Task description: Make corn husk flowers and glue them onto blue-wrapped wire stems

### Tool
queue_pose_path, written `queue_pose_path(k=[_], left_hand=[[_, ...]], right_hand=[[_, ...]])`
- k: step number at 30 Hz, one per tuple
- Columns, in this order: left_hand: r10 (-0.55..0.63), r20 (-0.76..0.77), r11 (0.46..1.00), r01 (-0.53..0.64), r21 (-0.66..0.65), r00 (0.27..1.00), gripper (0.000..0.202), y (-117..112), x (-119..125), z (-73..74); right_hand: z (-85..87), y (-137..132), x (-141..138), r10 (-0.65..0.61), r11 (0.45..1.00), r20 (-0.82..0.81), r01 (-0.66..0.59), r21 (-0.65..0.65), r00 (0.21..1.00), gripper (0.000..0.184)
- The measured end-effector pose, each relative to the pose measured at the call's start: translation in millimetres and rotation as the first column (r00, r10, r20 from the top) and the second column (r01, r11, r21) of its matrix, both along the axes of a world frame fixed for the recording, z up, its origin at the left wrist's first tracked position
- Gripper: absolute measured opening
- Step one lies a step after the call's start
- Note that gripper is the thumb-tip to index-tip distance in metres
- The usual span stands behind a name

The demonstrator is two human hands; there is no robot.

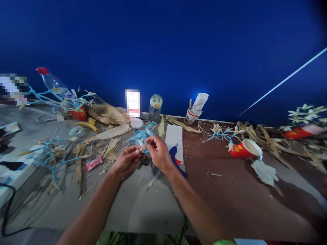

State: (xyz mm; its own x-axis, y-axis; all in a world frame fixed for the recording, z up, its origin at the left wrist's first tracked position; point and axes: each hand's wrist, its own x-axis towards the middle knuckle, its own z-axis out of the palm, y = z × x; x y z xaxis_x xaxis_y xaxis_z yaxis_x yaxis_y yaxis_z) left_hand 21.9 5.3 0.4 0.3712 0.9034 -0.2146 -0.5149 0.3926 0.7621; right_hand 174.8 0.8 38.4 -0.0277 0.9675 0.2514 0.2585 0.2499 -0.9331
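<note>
A small pale corn-husk flower (140, 143) is pinched between the fingertips of my left hand (129, 159). My right hand (158, 152) is closed at the same flower from the other side, its thumb and finger pressed together near a bit of blue. Which part each hand grips is too small to make out. Light-blue tape (138, 135) lies in loops just behind my fingers. Below them, the black handles of scissors (145, 161) show in part. A blue glue gun (174, 157) rests beside my right hand, partly over a white card (174, 135).
Husks (107, 114) and scraps litter the left side, with blue-wrapped branches (53, 153), a tape roll (76, 132) and a red wrapper (94, 163). Behind stand a glass jar (155, 110) and a white cup (191, 116). A red paper cup (242, 149) lies tipped at right.
</note>
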Motion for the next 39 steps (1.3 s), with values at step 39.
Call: queue_pose_path(k=[39], left_hand=[[0.409, -0.014, 0.911, -0.408, 0.058, 0.912, 0.023, 12.2, -4.8, -3.6]], right_hand=[[5.9, -37.4, 58.7, -0.141, 0.957, 0.537, 0.253, -0.139, 0.831, 0.02]])
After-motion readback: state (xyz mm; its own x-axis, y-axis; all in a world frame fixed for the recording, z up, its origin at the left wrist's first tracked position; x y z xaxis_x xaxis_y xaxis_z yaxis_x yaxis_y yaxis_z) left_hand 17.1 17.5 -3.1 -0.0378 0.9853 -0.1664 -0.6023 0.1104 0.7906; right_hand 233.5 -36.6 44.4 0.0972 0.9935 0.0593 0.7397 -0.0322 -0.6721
